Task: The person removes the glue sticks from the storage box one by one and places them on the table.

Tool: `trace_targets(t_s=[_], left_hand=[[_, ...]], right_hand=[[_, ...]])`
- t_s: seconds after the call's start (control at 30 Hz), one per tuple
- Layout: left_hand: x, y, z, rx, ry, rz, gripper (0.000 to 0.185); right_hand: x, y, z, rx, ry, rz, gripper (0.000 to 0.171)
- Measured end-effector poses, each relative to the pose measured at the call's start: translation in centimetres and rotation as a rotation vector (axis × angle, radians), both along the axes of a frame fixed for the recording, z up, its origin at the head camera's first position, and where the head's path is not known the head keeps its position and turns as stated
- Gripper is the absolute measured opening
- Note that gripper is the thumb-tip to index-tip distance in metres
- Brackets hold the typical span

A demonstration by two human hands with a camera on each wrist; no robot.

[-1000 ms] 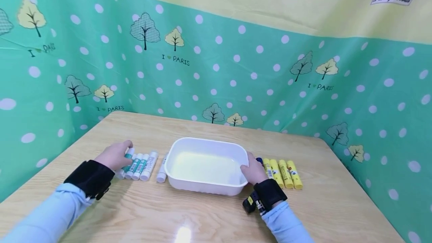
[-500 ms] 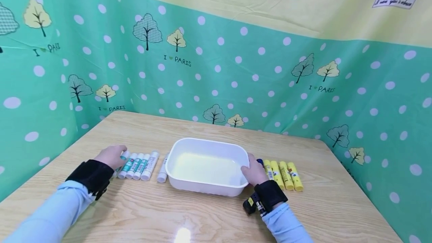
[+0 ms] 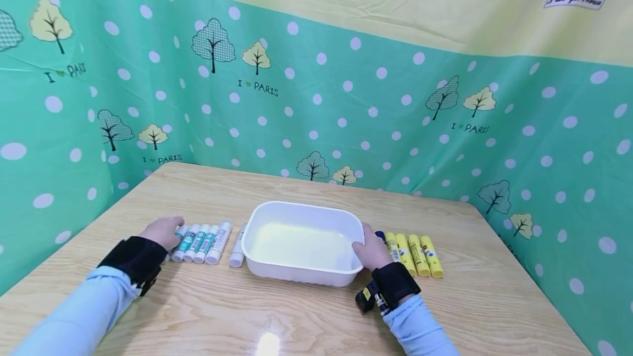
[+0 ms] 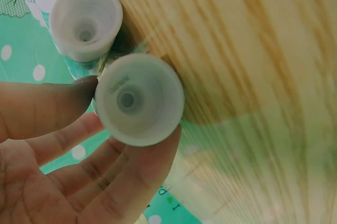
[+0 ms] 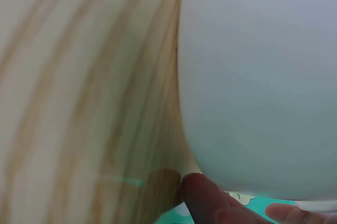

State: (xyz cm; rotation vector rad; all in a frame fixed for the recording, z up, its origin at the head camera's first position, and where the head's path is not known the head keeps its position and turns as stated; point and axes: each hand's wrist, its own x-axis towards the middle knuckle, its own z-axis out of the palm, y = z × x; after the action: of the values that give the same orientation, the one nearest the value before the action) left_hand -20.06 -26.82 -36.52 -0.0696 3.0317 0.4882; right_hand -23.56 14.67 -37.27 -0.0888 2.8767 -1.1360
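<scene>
At the left end of a row of white-and-teal glue sticks [image 3: 200, 244], my left hand [image 3: 160, 233] pinches one glue stick [image 4: 139, 100] between thumb and fingers. The left wrist view shows its hollow round end; the head view leaves it largely hidden behind the hand. Another glue stick [image 4: 87, 21] lies close beside it. My right hand [image 3: 372, 250] grips the right rim of a white plastic basin [image 3: 301, 276], thumb on the rim. In the right wrist view the basin's smooth outer wall [image 5: 258, 87] fills much of the frame, with fingertips [image 5: 202, 195] below it.
A single white glue stick [image 3: 237, 249] lies against the basin's left side. Several yellow glue sticks [image 3: 417, 255] lie in a row right of the right hand, beside a dark blue-capped one [image 3: 379, 235]. A patterned curtain [image 3: 316, 98] hangs behind the wooden table [image 3: 222, 312].
My left hand has shifted slightly left and down, uncovering more of the teal glue sticks' upper ends. The right hand and the basin have stayed in place.
</scene>
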Motion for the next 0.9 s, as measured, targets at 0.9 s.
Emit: trace_targets(t_s=[0.9], left_hand=[[-0.5, 2.8, 0.3, 0.031, 0.023, -0.034, 0.039]], right_hand=[[0.0, -0.2, -0.1, -0.01, -0.006, -0.009, 0.053]])
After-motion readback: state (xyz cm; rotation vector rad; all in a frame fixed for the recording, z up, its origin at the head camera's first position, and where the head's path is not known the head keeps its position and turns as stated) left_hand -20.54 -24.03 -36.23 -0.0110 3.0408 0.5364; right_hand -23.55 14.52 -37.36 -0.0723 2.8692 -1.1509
